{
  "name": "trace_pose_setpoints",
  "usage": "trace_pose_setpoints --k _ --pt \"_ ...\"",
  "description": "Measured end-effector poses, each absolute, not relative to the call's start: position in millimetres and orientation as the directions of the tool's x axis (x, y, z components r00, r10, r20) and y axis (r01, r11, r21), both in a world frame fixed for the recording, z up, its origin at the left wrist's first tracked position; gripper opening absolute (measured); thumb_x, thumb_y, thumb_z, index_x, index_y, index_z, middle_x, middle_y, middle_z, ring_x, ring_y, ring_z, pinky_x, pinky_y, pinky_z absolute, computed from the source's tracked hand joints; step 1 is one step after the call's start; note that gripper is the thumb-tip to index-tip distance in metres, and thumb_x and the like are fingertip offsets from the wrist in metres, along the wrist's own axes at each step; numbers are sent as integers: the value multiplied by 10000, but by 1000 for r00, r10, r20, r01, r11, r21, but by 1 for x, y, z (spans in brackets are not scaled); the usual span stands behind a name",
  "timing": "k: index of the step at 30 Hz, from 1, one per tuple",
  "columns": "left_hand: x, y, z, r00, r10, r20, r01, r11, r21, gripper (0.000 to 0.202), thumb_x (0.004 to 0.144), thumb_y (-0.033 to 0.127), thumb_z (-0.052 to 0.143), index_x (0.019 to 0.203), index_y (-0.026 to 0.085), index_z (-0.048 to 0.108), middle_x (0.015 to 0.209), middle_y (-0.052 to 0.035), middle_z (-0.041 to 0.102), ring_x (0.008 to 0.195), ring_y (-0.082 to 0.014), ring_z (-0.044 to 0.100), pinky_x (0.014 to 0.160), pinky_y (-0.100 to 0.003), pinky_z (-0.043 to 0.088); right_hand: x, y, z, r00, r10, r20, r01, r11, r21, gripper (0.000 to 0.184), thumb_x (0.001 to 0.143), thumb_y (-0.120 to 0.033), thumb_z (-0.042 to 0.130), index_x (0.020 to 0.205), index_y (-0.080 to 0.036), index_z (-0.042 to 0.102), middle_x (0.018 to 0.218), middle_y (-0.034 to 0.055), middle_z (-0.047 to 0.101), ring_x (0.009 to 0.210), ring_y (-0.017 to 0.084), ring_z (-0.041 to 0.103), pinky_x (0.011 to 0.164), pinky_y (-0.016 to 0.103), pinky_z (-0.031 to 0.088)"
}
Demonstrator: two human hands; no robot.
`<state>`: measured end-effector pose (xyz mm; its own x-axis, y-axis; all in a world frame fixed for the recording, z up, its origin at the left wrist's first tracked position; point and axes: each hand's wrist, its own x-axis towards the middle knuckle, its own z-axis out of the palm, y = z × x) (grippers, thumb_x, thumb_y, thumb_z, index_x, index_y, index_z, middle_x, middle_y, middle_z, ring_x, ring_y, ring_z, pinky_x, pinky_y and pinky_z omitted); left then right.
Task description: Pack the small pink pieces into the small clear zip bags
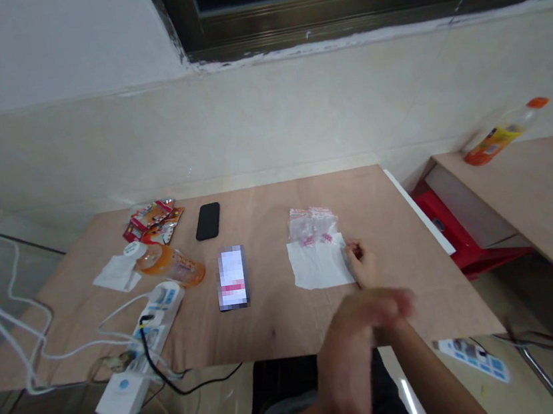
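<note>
My right hand (364, 267) rests on the table at the right edge of a white paper sheet (320, 266), its fingers curled closed. What they hold, if anything, is hidden. Smeared by motion, my left hand (364, 310) crosses over my right forearm, and its finger positions are unclear. Two small clear plastic bags (312, 223) with pinkish-red marks lie side by side at the top edge of the sheet.
Left of the sheet are a lit phone (231, 276), a black phone (208, 221), an orange drink bottle (173, 265) on its side, snack packets (154, 220), a folded tissue (117, 273) and a power strip (157, 322) with cables. Another bottle (504, 133) is on the right-hand table.
</note>
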<state>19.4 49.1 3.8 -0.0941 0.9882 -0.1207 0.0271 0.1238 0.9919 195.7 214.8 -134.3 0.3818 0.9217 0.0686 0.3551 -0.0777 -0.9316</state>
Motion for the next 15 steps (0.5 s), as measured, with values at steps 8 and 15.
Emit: trace_pose_setpoints --k 8,15 --pt "16 223 -70 -356 934 -14 300 129 945 277 853 377 531 1041 190 612 1111 -106 652 971 -225 609 871 -340 463 193 217 -131 384 920 79 337 -60 -939 386 783 -515 518 907 -167 633 652 26 617 622 185 564 581 281 456" --pt "5 265 -92 -383 923 -24 694 305 652 318 824 443 594 1012 190 637 1095 -122 673 1094 -305 569 959 -431 358 194 216 -134 361 926 108 384 -42 -922 401 811 -507 496 938 -156 644 648 25 615 602 184 562 572 278 440"
